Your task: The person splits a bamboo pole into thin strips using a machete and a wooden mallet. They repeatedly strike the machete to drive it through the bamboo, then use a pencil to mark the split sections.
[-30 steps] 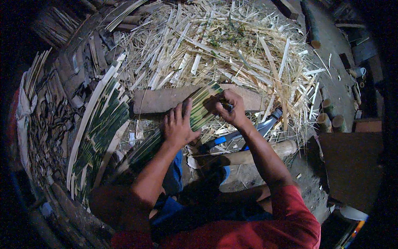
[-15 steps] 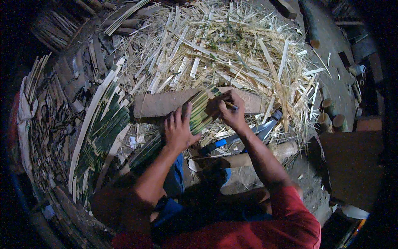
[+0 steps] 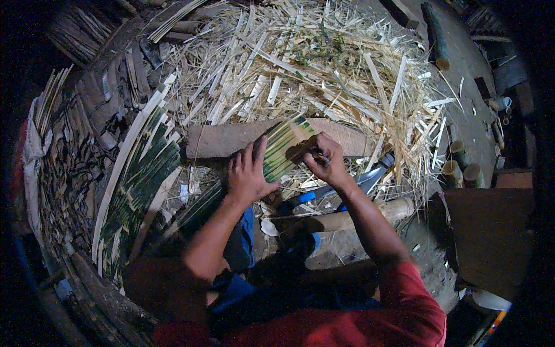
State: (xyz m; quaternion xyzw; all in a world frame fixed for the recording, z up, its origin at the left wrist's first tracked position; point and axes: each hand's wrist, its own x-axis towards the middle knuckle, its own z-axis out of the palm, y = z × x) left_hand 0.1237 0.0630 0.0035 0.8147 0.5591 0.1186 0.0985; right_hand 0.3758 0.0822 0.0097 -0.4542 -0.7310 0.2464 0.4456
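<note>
A row of green-and-yellow bamboo strips (image 3: 281, 151), laid edge to edge, slants across a wooden board (image 3: 219, 140). My left hand (image 3: 247, 173) rests on their left side, fingers stretched out and thumb spread towards me. Closed in a pinch, my right hand (image 3: 325, 160) is at the strips' right side, around a slim pen (image 3: 321, 158); its tip is hidden by the fingers and a dark shadow. The strips' lower ends run back under my left forearm. Just below my right wrist lies a large knife (image 3: 370, 178) with a blue-banded handle (image 3: 306, 197).
Beyond the board spreads a heap of pale bamboo shavings (image 3: 289, 75). A stack of green bamboo strips (image 3: 144, 173) lies at the left. A bamboo pole (image 3: 358, 217) lies in front of me. Cut bamboo lengths (image 3: 473, 174) and a brown panel (image 3: 491, 237) are at the right.
My right hand has shifted slightly down and its pen is turned to a less visible angle. The left hand stays on the strips; the whole view has moved a little.
</note>
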